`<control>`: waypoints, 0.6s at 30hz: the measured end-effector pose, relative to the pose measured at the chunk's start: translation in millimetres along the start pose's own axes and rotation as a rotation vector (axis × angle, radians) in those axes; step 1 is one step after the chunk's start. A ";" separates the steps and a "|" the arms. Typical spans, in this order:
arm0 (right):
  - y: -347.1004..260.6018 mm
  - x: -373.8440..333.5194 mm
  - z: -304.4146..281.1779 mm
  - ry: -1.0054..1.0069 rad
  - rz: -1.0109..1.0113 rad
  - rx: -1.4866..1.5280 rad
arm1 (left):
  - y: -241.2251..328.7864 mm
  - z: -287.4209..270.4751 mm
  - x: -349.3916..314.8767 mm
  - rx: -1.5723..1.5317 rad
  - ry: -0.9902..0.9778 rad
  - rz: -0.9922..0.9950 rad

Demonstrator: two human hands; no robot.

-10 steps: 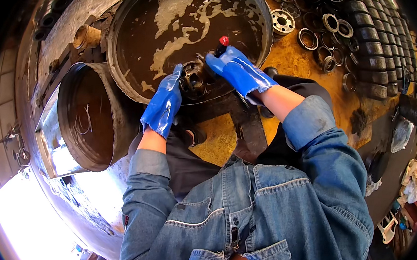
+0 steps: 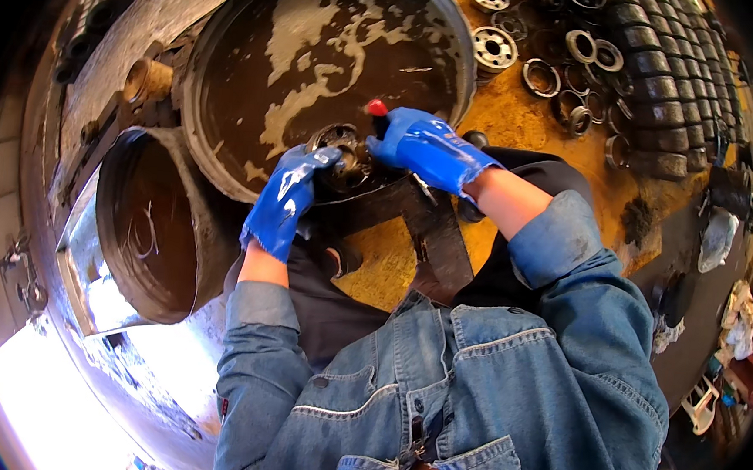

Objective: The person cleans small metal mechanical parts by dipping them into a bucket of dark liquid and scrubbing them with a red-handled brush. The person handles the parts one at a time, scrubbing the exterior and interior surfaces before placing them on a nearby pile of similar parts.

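Note:
My left hand (image 2: 285, 195), in a blue rubber glove, is closed on the near-left rim of a dark, wet, round metal part (image 2: 351, 170) with openings in its face. The part is held over the near edge of a big round tub (image 2: 193, 91) of brown, foamy liquid. In my right hand (image 2: 430, 149), gloved the same way, is a tool with a black handle and red end (image 2: 377, 107). The red end points up and away from me. The tool's working end is hidden by my fingers and the part, on whose right side that hand rests.
Left of the tub, a smaller drum (image 2: 205, 254) holds dark liquid and a pale loop. Several metal rings and wheels (image 2: 494, 49) lie on the yellowish floor at right, before stacked dark cylinders (image 2: 661, 102). A dark support bar (image 2: 439, 248) stands between my legs.
My left hand's fingers have curled over the part's rim, and the part has tilted. My right hand has moved nearer me and leftward, bringing the tool's red end down.

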State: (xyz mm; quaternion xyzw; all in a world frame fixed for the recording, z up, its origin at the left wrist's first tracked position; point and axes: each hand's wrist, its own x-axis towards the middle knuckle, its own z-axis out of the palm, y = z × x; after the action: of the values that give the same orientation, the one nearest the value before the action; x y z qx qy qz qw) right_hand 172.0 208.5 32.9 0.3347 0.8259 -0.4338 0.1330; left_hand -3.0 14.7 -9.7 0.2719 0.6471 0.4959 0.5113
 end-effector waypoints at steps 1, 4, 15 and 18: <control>2.2 -1.5 0.5 0.054 -0.039 0.014 | -2.3 -8.2 4.6 0.316 -0.115 0.225; 12.1 -5.5 1.0 0.277 -0.109 0.028 | -10.9 -16.2 19.1 0.764 -0.145 0.513; 33.9 1.5 16.3 0.192 -0.146 -0.257 | 11.2 17.2 10.7 0.099 0.051 -0.191; 31.4 0.3 11.7 0.154 -0.108 -0.193 | 5.4 16.2 3.7 0.114 0.081 -0.189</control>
State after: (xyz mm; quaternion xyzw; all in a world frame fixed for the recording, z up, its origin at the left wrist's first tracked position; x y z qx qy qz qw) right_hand 191.8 211.8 6.2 0.3079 0.8884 -0.3317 0.0772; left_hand 10.0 25.7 -5.9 0.2180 0.7173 0.4183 0.5128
